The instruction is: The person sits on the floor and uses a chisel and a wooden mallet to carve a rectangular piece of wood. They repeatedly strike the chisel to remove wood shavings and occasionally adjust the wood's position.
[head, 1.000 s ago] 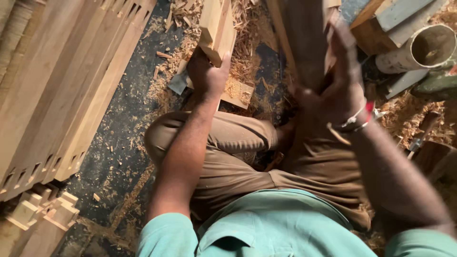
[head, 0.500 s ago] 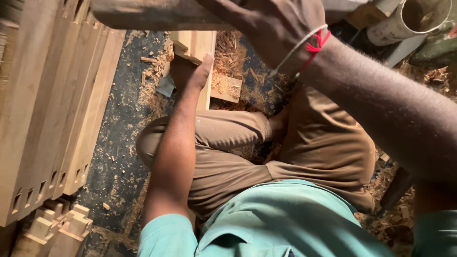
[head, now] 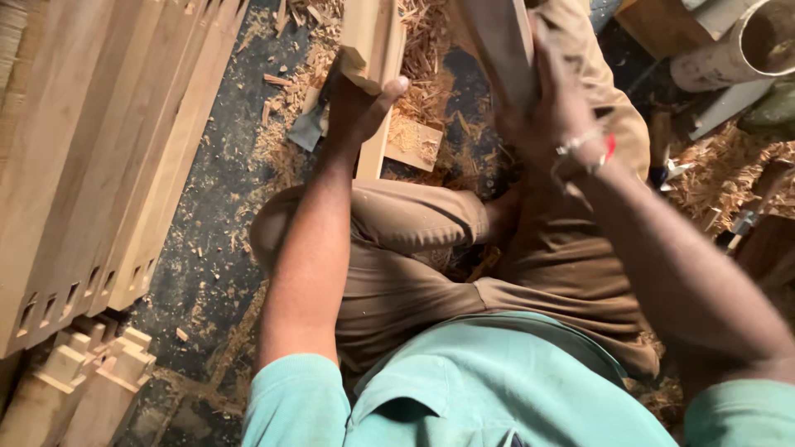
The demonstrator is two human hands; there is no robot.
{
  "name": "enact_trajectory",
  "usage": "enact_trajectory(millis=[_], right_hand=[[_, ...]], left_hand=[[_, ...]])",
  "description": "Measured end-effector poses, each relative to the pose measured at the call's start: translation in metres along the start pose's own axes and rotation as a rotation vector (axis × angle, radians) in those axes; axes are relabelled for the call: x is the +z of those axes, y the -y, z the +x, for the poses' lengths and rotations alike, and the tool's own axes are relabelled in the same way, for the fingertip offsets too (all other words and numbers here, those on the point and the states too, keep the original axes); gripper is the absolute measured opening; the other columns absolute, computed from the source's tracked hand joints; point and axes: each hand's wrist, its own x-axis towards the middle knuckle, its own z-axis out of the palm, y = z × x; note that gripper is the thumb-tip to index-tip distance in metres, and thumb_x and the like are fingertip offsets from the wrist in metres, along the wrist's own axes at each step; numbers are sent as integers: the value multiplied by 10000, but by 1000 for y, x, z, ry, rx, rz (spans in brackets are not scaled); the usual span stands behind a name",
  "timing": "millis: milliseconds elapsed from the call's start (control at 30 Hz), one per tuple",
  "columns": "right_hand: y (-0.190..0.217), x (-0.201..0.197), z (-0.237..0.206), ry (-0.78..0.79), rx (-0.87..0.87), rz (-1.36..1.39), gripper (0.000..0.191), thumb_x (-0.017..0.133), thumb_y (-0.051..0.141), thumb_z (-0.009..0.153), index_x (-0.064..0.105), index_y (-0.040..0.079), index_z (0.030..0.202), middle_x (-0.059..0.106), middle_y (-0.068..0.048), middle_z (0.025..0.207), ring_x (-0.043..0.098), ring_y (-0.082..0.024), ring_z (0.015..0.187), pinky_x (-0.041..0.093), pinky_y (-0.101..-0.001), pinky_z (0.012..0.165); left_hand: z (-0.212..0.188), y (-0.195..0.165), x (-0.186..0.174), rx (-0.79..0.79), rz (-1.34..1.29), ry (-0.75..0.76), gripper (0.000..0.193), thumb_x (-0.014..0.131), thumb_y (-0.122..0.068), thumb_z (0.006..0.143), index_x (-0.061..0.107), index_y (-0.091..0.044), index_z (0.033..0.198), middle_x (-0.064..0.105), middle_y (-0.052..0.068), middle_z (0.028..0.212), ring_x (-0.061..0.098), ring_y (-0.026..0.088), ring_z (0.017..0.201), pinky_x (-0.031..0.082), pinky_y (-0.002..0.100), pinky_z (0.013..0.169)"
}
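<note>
1. A pale wooden bar (head: pixel 370 50) lies on the floor ahead of the seated person, running away from the knees toward the top of the view – the left hand (head: pixel 358 103) is clamped on its near end, thumb laid across the top, fingers wrapped round the side
2. The right hand (head: pixel 553 108) is closed around a darker wooden piece (head: pixel 497 41), held up off the floor and tilted; what kind of piece it is I cannot tell, since it is blurred
3. A bracelet with a red thread (head: pixel 590 149) sits on that right wrist
4. Under both hands are the person's folded legs in brown trousers (head: pixel 414 248) – a teal shirt (head: pixel 464 389) fills the near edge
5. Wood shavings (head: pixel 422 50) are strewn around the bar, with a small flat offcut (head: pixel 411 145) just beside it
6. To the left a stack of long notched planks (head: pixel 91 157) lies on the dark floor (head: pixel 215 215)
7. A pale pipe (head: pixel 737 50) lies at the upper right, well apart from the bar
</note>
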Motion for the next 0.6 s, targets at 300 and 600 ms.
enact_trajectory(millis=[300,600], right_hand=[[-43,82,-116,316,576,447,954,897,200,741,390,61,1537,650,-128,1334,605,-203,1208,499,-355,1033],[-15,34,-111,382,518,279,639,782,231,885,543,40,1446,757,-136,1222,743,-208,1111,591,-323,930]], left_hand=[[0,6,-2,84,-38,94,923,839,-584,779,510,26,1390,650,233,1301,672,311,1196,592,409,1004],[9,39,-1,234,-99,208,1011,897,-595,840,456,42,1488,609,267,1380,603,371,1324,525,481,1104]])
